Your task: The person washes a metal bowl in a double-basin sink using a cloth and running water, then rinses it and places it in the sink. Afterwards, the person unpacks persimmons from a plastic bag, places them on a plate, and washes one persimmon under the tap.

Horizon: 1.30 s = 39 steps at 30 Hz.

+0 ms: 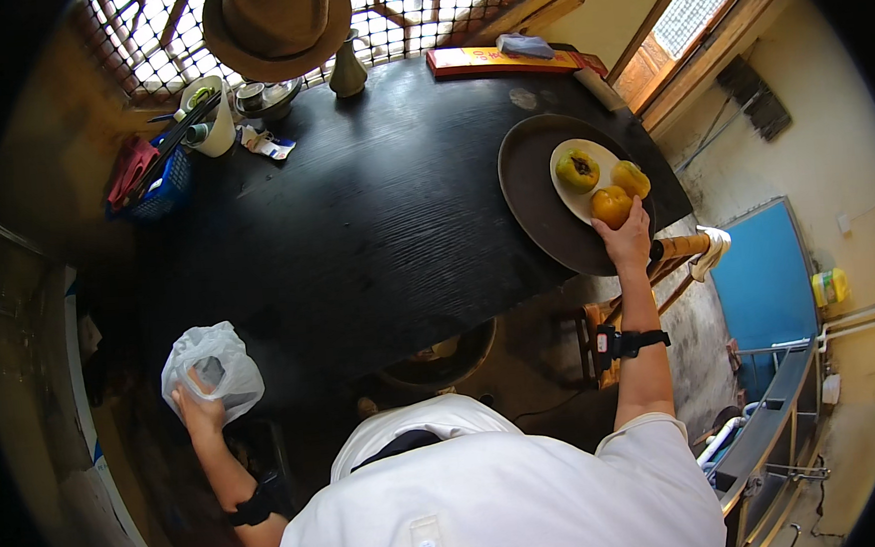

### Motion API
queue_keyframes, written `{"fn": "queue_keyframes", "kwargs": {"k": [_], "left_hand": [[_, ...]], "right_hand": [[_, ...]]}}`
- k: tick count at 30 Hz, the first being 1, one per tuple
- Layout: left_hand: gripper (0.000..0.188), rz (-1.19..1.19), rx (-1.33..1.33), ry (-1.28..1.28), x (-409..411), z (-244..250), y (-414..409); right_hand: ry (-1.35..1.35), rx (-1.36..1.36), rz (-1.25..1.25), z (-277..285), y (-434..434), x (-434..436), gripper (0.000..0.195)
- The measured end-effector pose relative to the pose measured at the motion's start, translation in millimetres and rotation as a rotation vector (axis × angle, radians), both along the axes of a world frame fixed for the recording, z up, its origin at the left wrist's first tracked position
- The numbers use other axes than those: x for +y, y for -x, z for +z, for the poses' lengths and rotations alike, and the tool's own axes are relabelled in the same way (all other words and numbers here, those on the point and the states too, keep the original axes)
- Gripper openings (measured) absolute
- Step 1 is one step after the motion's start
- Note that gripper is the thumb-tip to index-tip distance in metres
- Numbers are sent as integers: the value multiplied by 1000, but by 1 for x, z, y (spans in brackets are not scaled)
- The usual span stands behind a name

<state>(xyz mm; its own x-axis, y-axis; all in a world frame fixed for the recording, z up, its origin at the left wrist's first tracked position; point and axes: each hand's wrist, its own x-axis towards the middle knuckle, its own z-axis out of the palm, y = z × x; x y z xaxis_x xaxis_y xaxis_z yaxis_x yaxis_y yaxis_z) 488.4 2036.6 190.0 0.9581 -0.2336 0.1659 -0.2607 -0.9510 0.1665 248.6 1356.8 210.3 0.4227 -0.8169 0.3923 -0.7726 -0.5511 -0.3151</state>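
Observation:
At the left, my left hand holds a thin white translucent plastic bag by the table's near left edge. The bag's mouth gapes, and part of the hand shows through it. To the right, my right hand has its thumb and fingers around the near side of an orange persimmon. This fruit rests on a white plate. Beside it on the plate are a green-yellow persimmon with a dark calyx and a yellow-orange one. Under the plate is a round dark brown tray.
On the black wooden table stand a blue basket, a white cup of utensils, a vase and a long red-yellow box. A brown hat hangs before the lattice window. A wooden chair is at the right.

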Motion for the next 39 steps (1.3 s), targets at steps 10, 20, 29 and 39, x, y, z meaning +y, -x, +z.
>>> {"fn": "queue_keyframes", "kwargs": {"k": [10, 20, 29, 39], "left_hand": [[53, 41, 189, 433, -2, 7, 12], [43, 98, 805, 1715, -52, 44, 24], [67, -218, 994, 1644, -122, 54, 67], [57, -161, 838, 1334, -154, 89, 88]], "right_hand": [[-1366, -1496, 211, 40, -8, -9, 56], [-1329, -1356, 279, 51, -45, -37, 21], [-897, -786, 187, 41, -108, -106, 17], [-572, 10, 92, -35, -154, -182, 53]]}}
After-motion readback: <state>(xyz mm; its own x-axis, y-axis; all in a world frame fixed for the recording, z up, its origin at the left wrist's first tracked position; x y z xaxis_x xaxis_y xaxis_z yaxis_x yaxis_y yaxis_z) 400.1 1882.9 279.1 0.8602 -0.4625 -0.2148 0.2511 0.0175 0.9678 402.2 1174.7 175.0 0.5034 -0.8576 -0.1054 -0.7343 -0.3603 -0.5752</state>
